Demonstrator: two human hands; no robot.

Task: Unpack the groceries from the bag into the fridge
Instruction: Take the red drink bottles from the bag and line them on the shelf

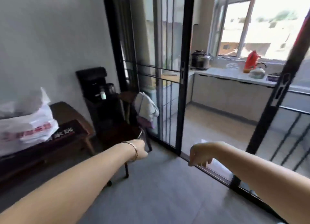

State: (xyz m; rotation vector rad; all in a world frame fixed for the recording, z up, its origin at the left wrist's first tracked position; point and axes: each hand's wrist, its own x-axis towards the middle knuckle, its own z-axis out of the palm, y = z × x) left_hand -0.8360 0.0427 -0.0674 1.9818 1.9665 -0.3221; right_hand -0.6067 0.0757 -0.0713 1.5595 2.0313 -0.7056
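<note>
Bag (25,123): white plastic, on bench (70,113), far left of us. Our left hand (140,150) is nearer; we cannot tell its grip. Right hand (199,156): loosely curled, empty.

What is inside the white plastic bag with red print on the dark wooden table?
Dim greyish shapes show through the top of the white plastic bag; the milky plastic hides what they are.

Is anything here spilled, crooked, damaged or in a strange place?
Nothing looks spilled or damaged. Only a white cloth draped over the back of the wooden chair beside the sliding door looks untidy. The picture is blurred, so small faults may escape.
</note>
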